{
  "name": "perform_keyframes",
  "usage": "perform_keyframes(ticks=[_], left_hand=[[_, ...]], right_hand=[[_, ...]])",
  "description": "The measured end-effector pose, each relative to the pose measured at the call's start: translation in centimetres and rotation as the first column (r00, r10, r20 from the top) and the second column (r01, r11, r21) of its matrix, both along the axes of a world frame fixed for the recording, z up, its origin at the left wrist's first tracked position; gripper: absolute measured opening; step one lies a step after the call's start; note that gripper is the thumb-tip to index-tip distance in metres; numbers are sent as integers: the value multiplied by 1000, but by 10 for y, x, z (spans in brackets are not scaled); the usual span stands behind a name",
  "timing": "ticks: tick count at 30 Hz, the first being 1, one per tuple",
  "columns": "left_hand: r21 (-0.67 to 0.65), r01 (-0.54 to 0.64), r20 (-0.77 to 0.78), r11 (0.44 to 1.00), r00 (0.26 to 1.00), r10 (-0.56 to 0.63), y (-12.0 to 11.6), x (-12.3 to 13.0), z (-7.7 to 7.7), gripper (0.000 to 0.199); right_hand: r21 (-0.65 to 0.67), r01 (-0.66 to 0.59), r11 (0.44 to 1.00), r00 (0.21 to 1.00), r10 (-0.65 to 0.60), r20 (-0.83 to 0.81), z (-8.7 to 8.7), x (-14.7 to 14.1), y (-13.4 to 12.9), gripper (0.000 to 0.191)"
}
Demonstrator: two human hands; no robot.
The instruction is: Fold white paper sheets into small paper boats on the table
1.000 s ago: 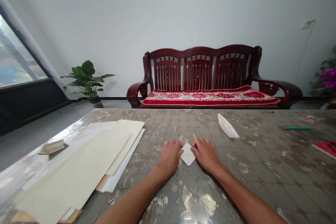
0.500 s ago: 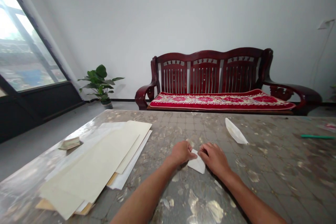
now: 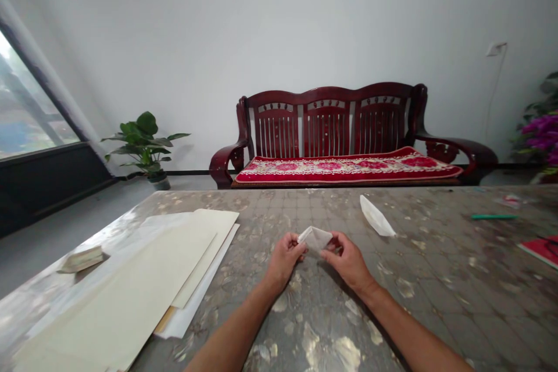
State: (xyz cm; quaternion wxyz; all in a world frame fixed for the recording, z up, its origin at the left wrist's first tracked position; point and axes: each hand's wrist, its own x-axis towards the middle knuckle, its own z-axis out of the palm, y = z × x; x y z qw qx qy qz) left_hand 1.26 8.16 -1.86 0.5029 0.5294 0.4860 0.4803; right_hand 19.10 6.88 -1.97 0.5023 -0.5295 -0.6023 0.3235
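A small piece of folded white paper [image 3: 314, 238] is held up between both hands, just above the patterned tabletop [image 3: 314, 308]. My left hand [image 3: 285, 256] pinches its left corner between thumb and fingers. On the opposite corner, my right hand [image 3: 346, 257] grips with the thumb in front and the fingers behind. A crease runs down the paper's face. Beyond the right hand lies a folded paper boat shape [image 3: 376, 216], long, white and pointed at its ends.
Sheets of cream and white paper [image 3: 143, 279] lie stacked on the left, beside a small wad of paper slips [image 3: 82, 259]. To the right are a green pen [image 3: 494, 217] and a red booklet [image 3: 543, 250]. A wooden bench [image 3: 331, 133] stands past the far edge.
Both hands have lifted the folded paper from the tabletop and tilted it up, now gripping its two sides. The view has turned right, bringing the red booklet into sight.
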Motion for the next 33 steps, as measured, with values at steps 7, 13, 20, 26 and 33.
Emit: perform_keyframes(ticks=[7, 13, 20, 26, 33], left_hand=[[134, 54, -239, 990, 971, -21, -2, 5, -7, 13], [527, 100, -592, 844, 756, 280, -21, -2, 8, 39], [466, 433, -833, 771, 508, 219, -24, -9, 9, 15], [340, 464, -895, 818, 425, 131, -23, -10, 5, 22], [317, 432, -869, 844, 490, 75, -26, -10, 8, 28]], right_hand=[[110, -13, 994, 982, -8, 189, 2, 1, -4, 13], [343, -138, 929, 750, -129, 649, 12, 6, -11, 16], [342, -283, 896, 480, -177, 859, 11, 3, -13, 19], [268, -306, 914, 484, -93, 870, 10, 7, -16, 18], [94, -345, 934, 619, 151, 771, 13, 22, -17, 19]])
